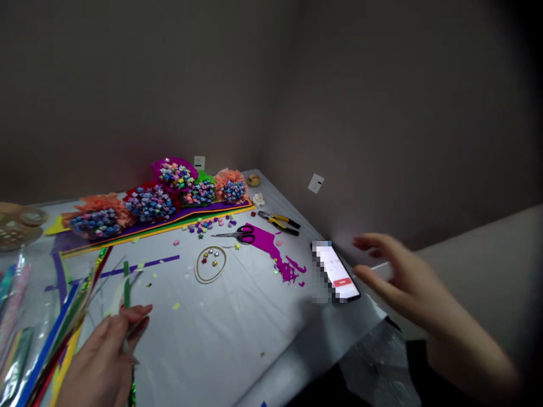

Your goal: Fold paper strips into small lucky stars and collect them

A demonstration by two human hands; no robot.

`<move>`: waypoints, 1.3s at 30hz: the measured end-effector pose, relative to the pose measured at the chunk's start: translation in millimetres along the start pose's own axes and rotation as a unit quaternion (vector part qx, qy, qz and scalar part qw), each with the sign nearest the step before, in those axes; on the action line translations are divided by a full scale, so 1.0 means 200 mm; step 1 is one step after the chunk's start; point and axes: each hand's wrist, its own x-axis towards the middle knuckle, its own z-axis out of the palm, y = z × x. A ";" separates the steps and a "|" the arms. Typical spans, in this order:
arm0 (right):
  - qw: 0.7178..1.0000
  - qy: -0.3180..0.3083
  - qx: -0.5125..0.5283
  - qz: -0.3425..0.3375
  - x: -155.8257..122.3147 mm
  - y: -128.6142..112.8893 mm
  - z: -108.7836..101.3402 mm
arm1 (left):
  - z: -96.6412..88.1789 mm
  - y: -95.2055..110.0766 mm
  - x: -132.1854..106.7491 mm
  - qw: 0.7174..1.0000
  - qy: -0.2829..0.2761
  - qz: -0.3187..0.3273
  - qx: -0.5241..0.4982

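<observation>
My left hand is at the lower left, its fingers pinched on a thin green paper strip that stands up from the fingertips. My right hand hovers at the right just past the table's edge, fingers stretched out and apart, holding nothing. It is nearest to a lit phone lying at the table's right edge. The table is covered with a pale sheet.
Paper flower bouquets lie on stacked coloured sheets at the back. Scissors, pliers, a magenta paper scrap, a ring with small stars and a purple strip sit mid-table. Coloured strips pile at left.
</observation>
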 end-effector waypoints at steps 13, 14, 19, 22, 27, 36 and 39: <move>0.979 -0.122 -0.089 0.134 -0.10 0.32 0.56 | 0.02 0.00 0.01 1.000 -0.007 -0.012 -0.001; 0.979 -0.125 -0.090 0.133 -0.09 0.31 0.56 | 0.03 0.01 0.01 1.000 0.002 -0.020 -0.003; 0.973 -0.144 -0.110 0.141 -0.03 0.27 0.58 | 0.05 0.04 -0.01 0.999 0.019 -0.034 -0.015; 0.972 -0.147 -0.115 0.143 -0.01 0.26 0.60 | 0.04 0.03 -0.01 0.999 0.012 -0.028 -0.019; 0.973 -0.129 -0.119 0.148 -0.01 0.29 0.64 | 0.03 0.02 0.01 1.000 0.008 -0.021 -0.016; 0.977 -0.089 -0.110 0.159 -0.01 0.33 0.68 | 0.02 0.02 0.00 1.000 0.004 -0.018 -0.023; 0.974 -0.090 -0.113 0.174 0.00 0.33 0.68 | 0.03 0.02 0.00 0.999 0.010 -0.022 -0.030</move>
